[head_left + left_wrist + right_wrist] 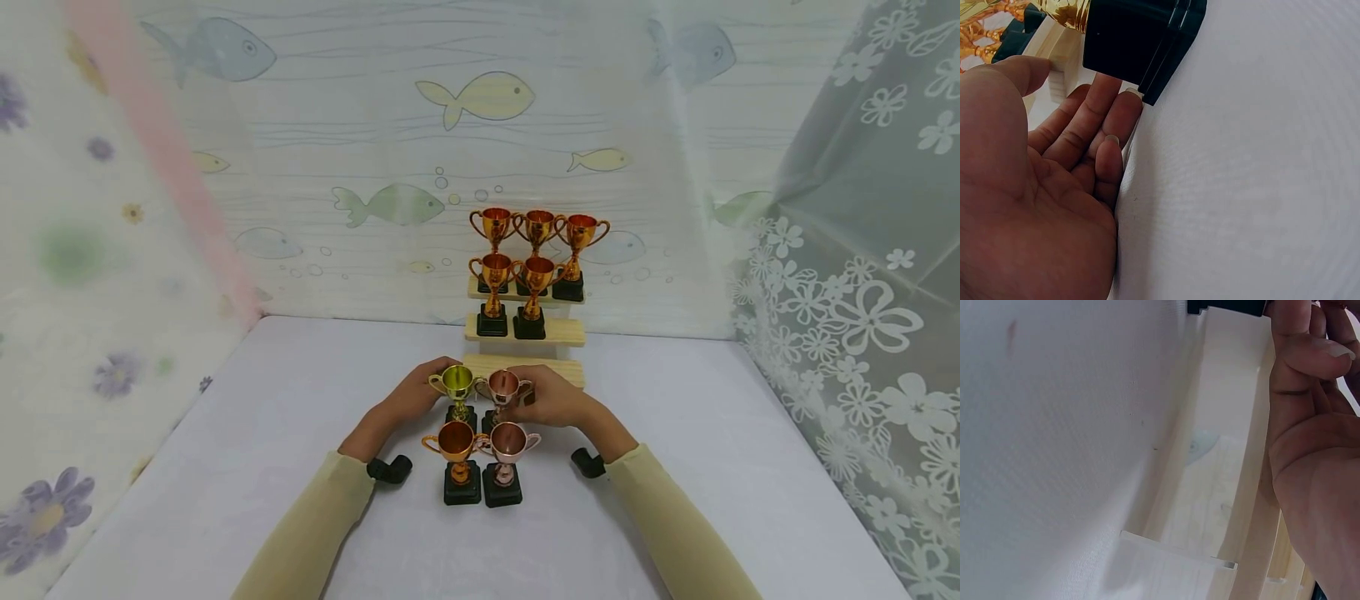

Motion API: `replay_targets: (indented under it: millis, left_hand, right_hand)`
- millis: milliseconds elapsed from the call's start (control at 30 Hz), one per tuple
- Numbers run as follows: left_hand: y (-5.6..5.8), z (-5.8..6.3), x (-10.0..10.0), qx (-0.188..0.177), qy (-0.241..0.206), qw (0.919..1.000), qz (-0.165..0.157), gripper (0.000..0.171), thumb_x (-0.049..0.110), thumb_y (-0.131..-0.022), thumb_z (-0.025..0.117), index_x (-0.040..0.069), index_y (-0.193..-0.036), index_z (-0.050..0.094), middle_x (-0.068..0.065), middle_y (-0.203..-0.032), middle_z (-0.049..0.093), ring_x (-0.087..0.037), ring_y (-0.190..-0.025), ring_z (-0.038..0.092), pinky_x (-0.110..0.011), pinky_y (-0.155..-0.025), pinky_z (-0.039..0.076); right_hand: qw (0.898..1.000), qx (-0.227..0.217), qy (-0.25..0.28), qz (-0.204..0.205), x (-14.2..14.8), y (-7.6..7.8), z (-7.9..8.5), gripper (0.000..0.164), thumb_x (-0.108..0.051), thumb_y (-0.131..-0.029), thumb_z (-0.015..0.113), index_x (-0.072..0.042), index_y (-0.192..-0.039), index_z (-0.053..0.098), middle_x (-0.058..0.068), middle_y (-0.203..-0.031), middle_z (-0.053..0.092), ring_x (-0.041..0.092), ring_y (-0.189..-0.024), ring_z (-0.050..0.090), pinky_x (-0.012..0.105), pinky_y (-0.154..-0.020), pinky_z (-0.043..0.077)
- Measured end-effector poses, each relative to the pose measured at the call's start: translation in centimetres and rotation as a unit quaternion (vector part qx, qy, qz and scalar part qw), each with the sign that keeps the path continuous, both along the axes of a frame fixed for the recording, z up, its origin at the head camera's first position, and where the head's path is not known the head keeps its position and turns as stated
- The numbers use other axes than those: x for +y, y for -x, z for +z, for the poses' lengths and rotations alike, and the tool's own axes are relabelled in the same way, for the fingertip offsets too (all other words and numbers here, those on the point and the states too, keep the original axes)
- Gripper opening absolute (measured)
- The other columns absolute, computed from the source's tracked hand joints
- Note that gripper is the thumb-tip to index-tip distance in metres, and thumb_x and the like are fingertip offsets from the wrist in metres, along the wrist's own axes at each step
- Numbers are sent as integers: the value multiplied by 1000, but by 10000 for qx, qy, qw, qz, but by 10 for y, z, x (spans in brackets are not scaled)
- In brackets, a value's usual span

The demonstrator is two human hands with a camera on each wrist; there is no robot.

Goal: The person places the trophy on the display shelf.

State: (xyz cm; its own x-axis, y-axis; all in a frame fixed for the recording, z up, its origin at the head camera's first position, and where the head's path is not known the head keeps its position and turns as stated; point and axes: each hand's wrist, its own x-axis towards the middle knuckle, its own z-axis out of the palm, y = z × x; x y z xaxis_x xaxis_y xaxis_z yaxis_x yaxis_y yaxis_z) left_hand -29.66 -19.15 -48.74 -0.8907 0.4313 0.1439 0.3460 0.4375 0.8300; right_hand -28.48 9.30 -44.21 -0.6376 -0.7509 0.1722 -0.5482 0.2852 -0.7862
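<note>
A yellow-gold trophy cup [457, 382] and a copper-coloured one [503, 388] stand side by side before a wooden step stand [558, 367]. My left hand [420, 393] lies beside the yellow-gold cup. In the left wrist view its loosely bent fingers [1085, 122] reach to the black base [1132, 40], the thumb overlapping the stand. My right hand [551, 396] grips the copper cup low down, with curled fingers [1313, 353] by a dark base in the right wrist view. Nearer me are an orange-gold trophy [456, 443] and a pink one [509, 443].
Three orange-gold trophies [577, 237] occupy the stand's top step, and two more [492, 279] its middle step [562, 332]. A white cloth [300, 400] covers the table. Fish-patterned sheeting [390, 250] hangs behind, with flowered sheets on both sides.
</note>
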Motion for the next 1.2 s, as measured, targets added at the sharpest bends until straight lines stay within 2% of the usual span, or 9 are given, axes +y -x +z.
replay_targets:
  millis: [133, 300, 533, 633, 733, 967, 1200]
  left_hand:
    - [0, 1, 0, 2, -18, 10000, -7, 28, 28, -106, 47, 17, -126, 63, -1, -124, 65, -21, -124, 54, -48, -108, 39]
    - [-2, 2, 1, -12, -37, 10000, 0, 26, 24, -105, 49, 17, -126, 64, -1, -125, 64, -22, -126, 53, -49, -109, 39]
    - [-2, 3, 2, -28, 13, 10000, 32, 26, 23, -105, 50, 17, -127, 63, -1, -126, 64, -22, -127, 53, -49, -109, 39]
    - [-3, 3, 2, -33, 55, 10000, 58, 27, 24, -105, 50, 16, -127, 63, -2, -127, 64, -23, -127, 53, -49, -109, 39]
    - [-3, 3, 2, -14, 115, 9999, 105, 26, 23, -105, 50, 16, -126, 64, -2, -127, 64, -23, -127, 53, -49, -109, 39]
    - [-2, 3, 2, 0, 99, 9999, 80, 27, 23, -105, 50, 16, -127, 63, -2, -127, 64, -22, -127, 53, -49, -110, 38]
    - [-2, 1, 2, -93, 97, 9998, 170, 27, 24, -105, 50, 17, -127, 64, -2, -127, 64, -23, -127, 53, -49, -110, 38]
  right_hand:
    - [9997, -236, 56, 14, 1, 0, -1, 24, -6, -84, 78, -13, -102, 64, -1, -100, 65, 16, -89, 65, 35, -77, 56]
    - [9991, -423, 40, 20, 4, 0, -1, 33, -8, -85, 77, -6, -116, 66, 0, -102, 69, 17, -88, 70, 37, -78, 57]
    - [9987, -513, 71, 17, 8, 2, 0, 34, -12, -85, 79, -11, -117, 67, -1, -100, 71, 18, -88, 70, 37, -78, 57]
    - [9986, -509, 105, -16, 10, 3, 2, 35, -15, -86, 79, -7, -117, 66, -1, -100, 72, 18, -89, 70, 38, -78, 56]
    - [9987, -466, 137, -149, 12, 2, 6, 36, -19, -85, 80, -7, -116, 66, -1, -101, 70, 19, -90, 67, 39, -79, 55]
    - [9964, -519, 79, -668, 20, 4, 12, 31, -23, -82, 83, -18, -108, 67, -1, -101, 68, 21, -88, 66, 40, -77, 54]
    - [9948, -616, 76, -806, 25, 5, 16, 33, -25, -81, 85, -18, -109, 68, 0, -98, 70, 22, -86, 64, 40, -75, 52]
